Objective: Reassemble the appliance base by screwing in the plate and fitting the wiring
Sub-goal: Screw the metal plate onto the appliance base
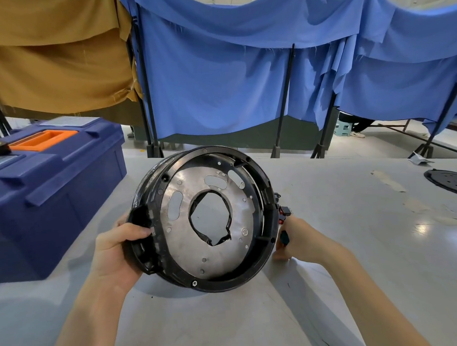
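Note:
The round black appliance base (261, 265) is tipped up on its lower edge over the grey table, its open side facing me. Inside it sits a silver metal plate (183, 241) with slots, small holes and a large central opening edged in black tape. My left hand (119, 254) grips the base's left rim, thumb over the edge. My right hand (299, 240) is at the right rim, fingers closed around a small black part of the wiring. Red and black wiring connectors (283, 212) stick out beside the rim just above that hand.
A blue toolbox (57, 191) with an orange handle stands at the left, close to the base. A black round cover (448, 182) lies at the far right of the table (354, 246). Blue and brown cloths hang on stands behind the table.

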